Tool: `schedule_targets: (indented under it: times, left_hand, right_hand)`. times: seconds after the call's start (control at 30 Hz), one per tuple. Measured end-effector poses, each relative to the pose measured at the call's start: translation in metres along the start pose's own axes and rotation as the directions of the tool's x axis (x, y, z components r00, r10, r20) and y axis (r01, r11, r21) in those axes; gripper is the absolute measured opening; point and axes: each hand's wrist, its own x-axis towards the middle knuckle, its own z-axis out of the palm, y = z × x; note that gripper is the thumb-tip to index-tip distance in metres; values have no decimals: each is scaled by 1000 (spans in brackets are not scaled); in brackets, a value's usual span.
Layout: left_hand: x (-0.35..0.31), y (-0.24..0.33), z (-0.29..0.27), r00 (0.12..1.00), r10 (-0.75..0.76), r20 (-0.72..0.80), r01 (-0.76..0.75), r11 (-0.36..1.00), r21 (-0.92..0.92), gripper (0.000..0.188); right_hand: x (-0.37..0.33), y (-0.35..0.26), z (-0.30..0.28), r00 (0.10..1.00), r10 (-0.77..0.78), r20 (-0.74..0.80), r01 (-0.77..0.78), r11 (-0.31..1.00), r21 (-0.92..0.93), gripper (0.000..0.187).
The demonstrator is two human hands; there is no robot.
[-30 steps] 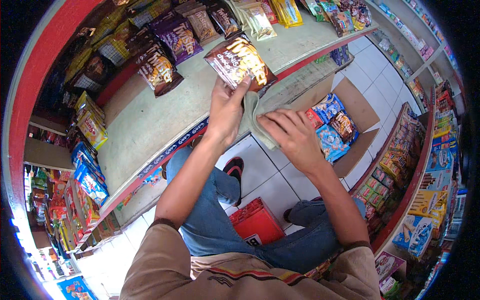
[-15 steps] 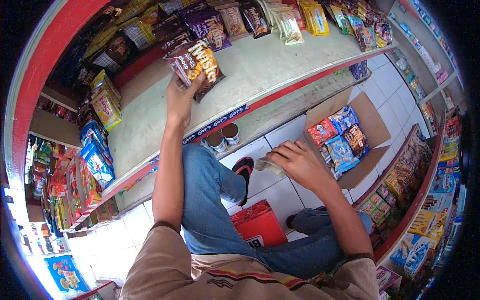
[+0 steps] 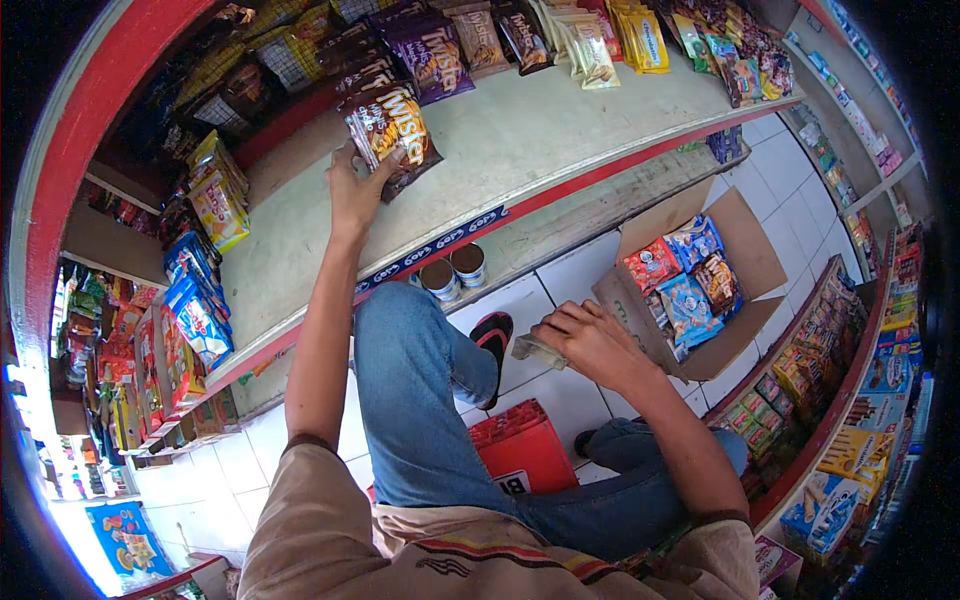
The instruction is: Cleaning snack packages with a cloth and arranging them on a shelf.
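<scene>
On the upper shelf, my left hand [image 3: 357, 192] is closed on the near edge of a brown snack packet [image 3: 392, 130], thumb on its front. The packet leans at the front of a row of similar brown packets. A purple packet [image 3: 432, 58] is right beside it. Lower down and to the right, my right hand [image 3: 592, 338] hangs over the floor, fingers closed on a crumpled greyish cloth [image 3: 537, 350]. The cloth is partly hidden under the fingers.
An open cardboard box [image 3: 750, 235] of snack packets stands on the tiled floor [image 3: 515, 300] at the right. Two cans [image 3: 466, 262] sit on the lower shelf. A red box [image 3: 528, 450] lies by my legs. Yellow packets [image 3: 640, 38] line the upper shelf's back.
My left hand has moved the brown packet slightly up and back against the row of similar packets. My right hand, with the cloth, stays nearly in place.
</scene>
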Motion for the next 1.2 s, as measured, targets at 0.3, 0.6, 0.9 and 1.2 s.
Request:
schedule_targets:
  times: [0.3, 0.6, 0.9, 1.2]
  left_hand:
    - [12, -5, 1, 998, 59, -20, -56, 990, 127, 68]
    - [14, -19, 6, 994, -36, -108, 70, 941, 332, 107]
    - [14, -21, 13, 985, 72, -157, -12, 935, 354, 90]
    - [16, -24, 12, 986, 153, -59, -121, 924, 362, 83]
  right_hand:
    - [-2, -1, 2, 1000, 3, 16, -3, 1000, 10, 25]
    - [-3, -2, 2, 999, 15, 48, -16, 999, 29, 26]
    - [-4, -1, 4, 996, 29, 88, -31, 999, 30, 36]
    - [-7, -1, 6, 997, 18, 69, -19, 1000, 17, 26]
